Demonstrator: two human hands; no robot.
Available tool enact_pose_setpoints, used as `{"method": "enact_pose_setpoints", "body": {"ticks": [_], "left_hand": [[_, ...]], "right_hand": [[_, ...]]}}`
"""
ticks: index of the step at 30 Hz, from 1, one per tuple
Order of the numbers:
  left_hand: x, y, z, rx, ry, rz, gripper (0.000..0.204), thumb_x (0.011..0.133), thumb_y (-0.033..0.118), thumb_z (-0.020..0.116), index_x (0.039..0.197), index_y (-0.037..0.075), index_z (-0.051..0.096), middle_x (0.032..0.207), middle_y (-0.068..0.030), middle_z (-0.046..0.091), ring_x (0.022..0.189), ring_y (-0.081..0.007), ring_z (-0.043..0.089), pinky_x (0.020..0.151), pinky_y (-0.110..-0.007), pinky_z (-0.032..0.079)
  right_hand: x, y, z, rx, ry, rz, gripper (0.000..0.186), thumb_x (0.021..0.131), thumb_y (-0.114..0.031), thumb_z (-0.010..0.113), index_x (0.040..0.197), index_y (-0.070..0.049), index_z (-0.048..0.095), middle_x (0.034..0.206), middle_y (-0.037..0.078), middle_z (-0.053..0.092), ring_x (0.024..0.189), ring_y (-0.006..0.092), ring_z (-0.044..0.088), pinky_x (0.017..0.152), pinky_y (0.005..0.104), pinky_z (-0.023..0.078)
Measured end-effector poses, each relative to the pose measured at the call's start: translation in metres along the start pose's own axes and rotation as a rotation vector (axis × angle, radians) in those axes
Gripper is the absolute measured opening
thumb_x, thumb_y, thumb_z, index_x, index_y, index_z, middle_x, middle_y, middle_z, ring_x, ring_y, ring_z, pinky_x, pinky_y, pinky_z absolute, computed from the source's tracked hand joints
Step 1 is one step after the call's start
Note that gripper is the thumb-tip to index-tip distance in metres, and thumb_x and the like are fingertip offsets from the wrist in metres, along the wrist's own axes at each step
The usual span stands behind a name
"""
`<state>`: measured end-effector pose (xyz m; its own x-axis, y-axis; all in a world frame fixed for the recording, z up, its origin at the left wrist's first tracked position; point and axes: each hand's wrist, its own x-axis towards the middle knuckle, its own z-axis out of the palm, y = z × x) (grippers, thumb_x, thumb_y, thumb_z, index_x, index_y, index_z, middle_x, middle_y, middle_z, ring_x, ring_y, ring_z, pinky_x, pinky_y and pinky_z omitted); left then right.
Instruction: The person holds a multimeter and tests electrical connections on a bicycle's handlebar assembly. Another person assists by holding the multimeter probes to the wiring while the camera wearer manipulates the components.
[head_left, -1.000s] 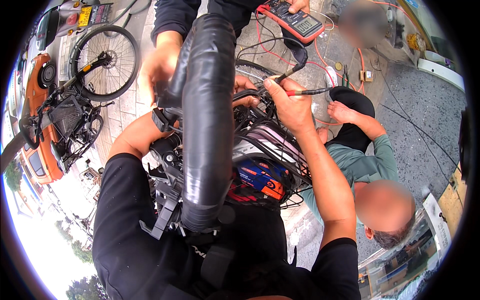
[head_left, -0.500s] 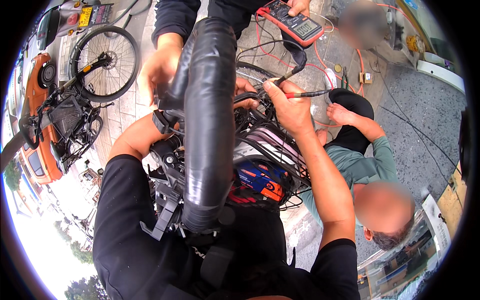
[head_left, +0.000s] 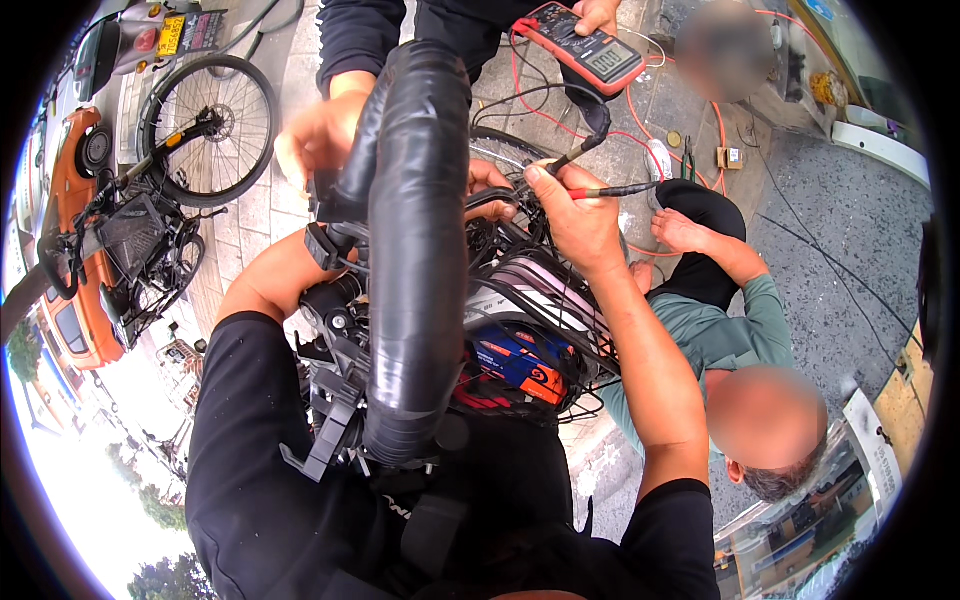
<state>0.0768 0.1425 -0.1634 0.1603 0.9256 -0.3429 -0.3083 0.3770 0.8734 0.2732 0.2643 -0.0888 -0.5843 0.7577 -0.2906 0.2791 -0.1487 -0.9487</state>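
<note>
My right hand (head_left: 580, 220) is closed around two multimeter probes, the red one (head_left: 612, 190) pointing sideways and the black one (head_left: 572, 154) slanting toward the wiring. A bicycle's cables and wheel lie just below the fingertips; the probe tips' contact is hidden. Most of my left hand (head_left: 490, 190) is behind a thick tape-wrapped black tube (head_left: 415, 260); its visible fingers are closed on a black cable (head_left: 488, 196). Across from me, another person's hand (head_left: 597, 15) holds a red-edged multimeter (head_left: 585, 50). That person's other hand (head_left: 325, 135) hovers beside the tube, fingers partly spread.
A black wire basket (head_left: 600, 345) holds a blue and orange package (head_left: 525, 360). At right crouches a person in a green shirt (head_left: 730, 320). Bicycles (head_left: 150, 225) and an orange car (head_left: 75, 290) stand at left. Orange cable (head_left: 722, 130) and a small box (head_left: 733, 157) lie on the ground.
The multimeter has shifted slightly and its display differs. The other person's hand by the tube has moved slightly, its fingers now blurred. My hands stay nearly in place.
</note>
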Motion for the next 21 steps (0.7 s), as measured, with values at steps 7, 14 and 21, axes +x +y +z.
{"method": "enact_pose_setpoints", "body": {"ticks": [7,14,21], "left_hand": [[0.001,0.01,0.006,0.033,0.011,-0.011,0.013,0.098,-0.004,0.075,0.111,-0.003,0.071,0.105,-0.0124,0.079,0.095,-0.014,0.075,0.086,-0.028,0.061],[0.001,0.007,0.005,-0.012,0.014,-0.01,0.013,0.098,-0.004,0.075,0.111,-0.003,0.071,0.107,-0.0133,0.079,0.097,-0.0153,0.075,0.087,-0.029,0.062],[0.002,0.007,0.004,0.082,-0.003,-0.004,0.013,0.099,-0.004,0.074,0.112,-0.003,0.071,0.106,-0.0138,0.079,0.098,-0.016,0.075,0.086,-0.03,0.062]], "right_hand": [[0.0,0.0,0.001,0.001,0.017,-0.02,0.029,0.102,-0.017,0.075,0.08,0.0,0.066,0.066,0.0,0.053,0.065,0.0071,0.045,0.056,0.0324,0.04],[0.0,0.002,0.0,-0.003,0.016,-0.025,0.028,0.101,-0.016,0.075,0.08,0.0,0.066,0.065,0.0,0.052,0.064,0.0074,0.044,0.055,0.0326,0.039],[-0.001,-0.004,-0.001,-0.033,0.016,-0.026,0.03,0.102,-0.017,0.075,0.08,0.001,0.065,0.064,0.001,0.052,0.064,0.0077,0.043,0.055,0.0327,0.039]]}}
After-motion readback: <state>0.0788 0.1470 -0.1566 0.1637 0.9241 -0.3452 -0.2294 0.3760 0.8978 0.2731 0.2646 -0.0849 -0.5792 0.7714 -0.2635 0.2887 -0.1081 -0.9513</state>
